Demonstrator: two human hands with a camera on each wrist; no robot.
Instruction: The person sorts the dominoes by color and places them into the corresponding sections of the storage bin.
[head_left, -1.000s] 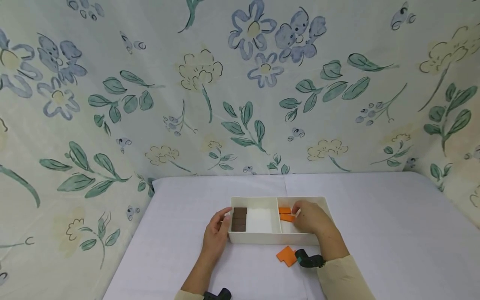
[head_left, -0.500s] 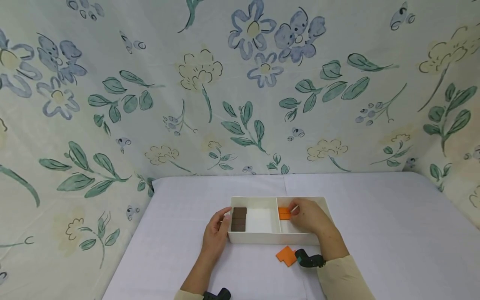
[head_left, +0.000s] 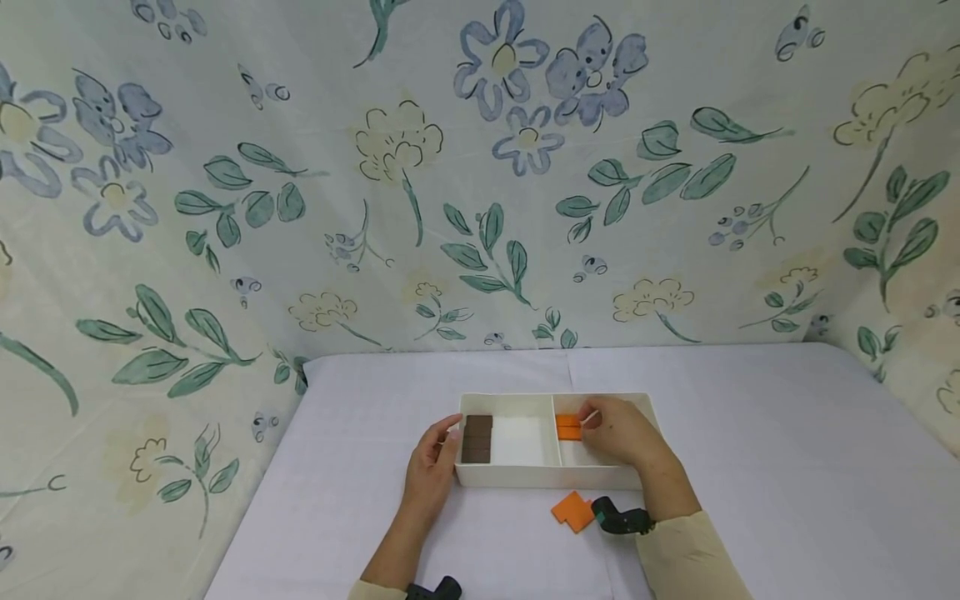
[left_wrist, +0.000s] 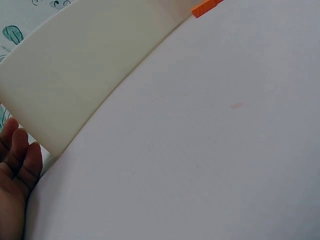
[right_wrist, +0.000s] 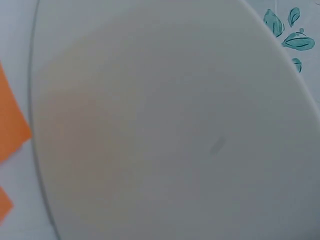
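A white two-compartment box (head_left: 510,477) lies on the table. My left hand (head_left: 430,477) touches its left end, fingers beside the outer wall; the left wrist view shows the fingers (left_wrist: 20,155) relaxed at the box's corner. Several brown rectangular tiles (head_left: 477,439) form a column along the left wall of the left compartment. My right hand (head_left: 621,432) reaches into the right compartment, thumb and finger pinched at the right end of the orange tiles (head_left: 567,427). These lie side by side against the divider. The hand covers their right ends.
Loose orange tiles (head_left: 573,512) lie overlapping on the white cloth before the box, right by the black wrist camera (head_left: 621,517). The box's front wall (right_wrist: 175,125) fills most of the right wrist view. A flowered curtain (head_left: 495,183) hangs behind the table.
The nearer orange tile in the right compartment has gone from tilted to lined up against the other, with my right fingers shifting slightly left. My left hand has stayed at the box's end.
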